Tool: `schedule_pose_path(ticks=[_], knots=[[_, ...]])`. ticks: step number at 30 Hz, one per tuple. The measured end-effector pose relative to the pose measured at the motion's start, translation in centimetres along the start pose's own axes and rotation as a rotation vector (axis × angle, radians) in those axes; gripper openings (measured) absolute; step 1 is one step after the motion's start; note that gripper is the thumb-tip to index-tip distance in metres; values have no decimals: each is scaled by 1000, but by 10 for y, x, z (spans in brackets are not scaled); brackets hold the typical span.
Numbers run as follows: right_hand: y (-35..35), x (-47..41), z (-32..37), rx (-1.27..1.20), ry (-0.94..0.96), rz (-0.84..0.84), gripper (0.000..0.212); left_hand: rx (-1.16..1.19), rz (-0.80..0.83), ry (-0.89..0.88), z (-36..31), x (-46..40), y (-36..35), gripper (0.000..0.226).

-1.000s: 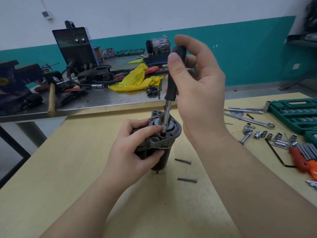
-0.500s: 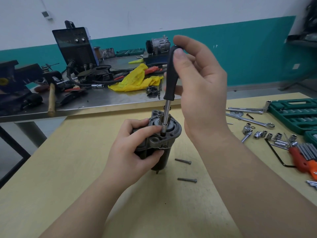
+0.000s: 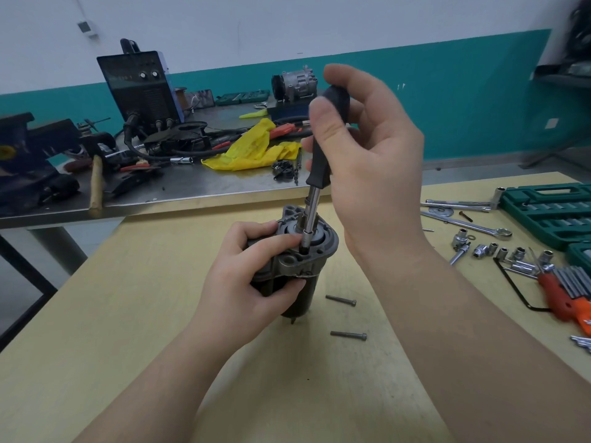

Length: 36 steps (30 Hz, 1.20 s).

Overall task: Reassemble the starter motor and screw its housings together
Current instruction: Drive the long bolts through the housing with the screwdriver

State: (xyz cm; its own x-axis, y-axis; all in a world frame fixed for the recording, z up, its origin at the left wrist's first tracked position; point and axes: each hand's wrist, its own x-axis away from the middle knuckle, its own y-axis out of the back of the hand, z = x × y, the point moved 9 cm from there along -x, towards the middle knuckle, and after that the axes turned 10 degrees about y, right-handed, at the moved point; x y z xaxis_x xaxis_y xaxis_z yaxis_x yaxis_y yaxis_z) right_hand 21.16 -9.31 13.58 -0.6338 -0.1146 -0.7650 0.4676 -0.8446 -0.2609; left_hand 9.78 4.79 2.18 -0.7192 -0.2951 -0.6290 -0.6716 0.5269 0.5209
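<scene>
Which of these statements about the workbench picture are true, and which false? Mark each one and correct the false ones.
1. The left hand grips the starter motor. True.
2. The right hand holds a hammer. False: it holds a black-handled driver.
3. Two loose bolts lie on the wooden table. True.
4. The motor lies flat on its side. False: it stands upright.
5. The driver's tip sits on the motor's top housing. True.
</scene>
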Motion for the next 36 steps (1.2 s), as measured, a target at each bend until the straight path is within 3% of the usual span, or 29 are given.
schedule_pose_path(ticks=[4, 10, 14, 18, 27, 36], knots=[[-2, 3, -10, -70, -73, 11, 35, -2, -3, -1, 0, 0, 0, 53], [1, -1, 1, 69, 25, -3, 28, 4, -3, 5, 3, 0, 0, 55], [1, 0, -2, -27, -14, -14, 19, 5, -4, 2, 2, 0, 1, 54], [-1, 2, -9, -95, -86, 21, 26, 3, -6, -3, 0, 0, 1, 52], [2, -2, -4, 46, -10, 5, 25, -4, 3, 9, 2, 1, 1, 54], [-5, 3, -14, -187, -151, 75, 31, -15, -7, 10, 2, 1, 3, 53]])
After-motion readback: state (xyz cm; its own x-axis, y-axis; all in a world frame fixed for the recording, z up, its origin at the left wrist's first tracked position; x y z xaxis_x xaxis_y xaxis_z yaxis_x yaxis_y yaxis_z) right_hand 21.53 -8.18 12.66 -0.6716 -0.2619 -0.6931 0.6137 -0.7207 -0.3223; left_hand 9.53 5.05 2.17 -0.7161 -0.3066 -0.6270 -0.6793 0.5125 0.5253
